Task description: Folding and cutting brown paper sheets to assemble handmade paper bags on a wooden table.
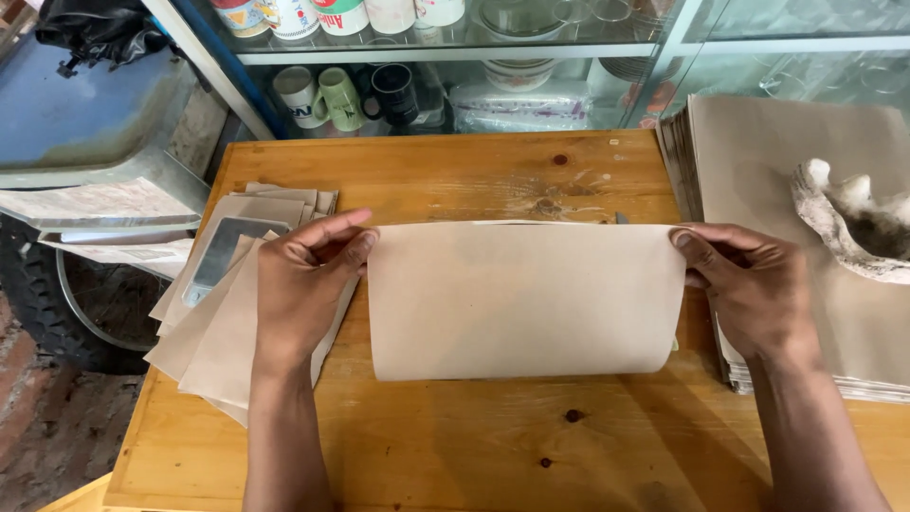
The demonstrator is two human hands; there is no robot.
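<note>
Step in hand: both hands are folding a brown paper sheet (524,301) over on itself on the wooden table (455,446); judging by the rounded near edge, the crease is not pressed flat yet.
Left hand: the left hand (305,284) is pinching the sheet's upper left corner, thumb and forefinger closing on the edge, the other fingers curling loosely.
Right hand: the right hand (749,289) is gripping the upper right corner the same way, nearly closed around the edge.
Sheet: it is lying between the two hands, touching both, its far edges lining up.
Next move, as a judgement: it is calling for holding the corners aligned while pressing down along the near fold.
Beside the left hand: folded paper pieces (223,322) are lying under its wrist.
Beside the right hand: a paper stack (758,152) is sitting just outside it, a pale shell-like weight (848,223) resting on top.
</note>
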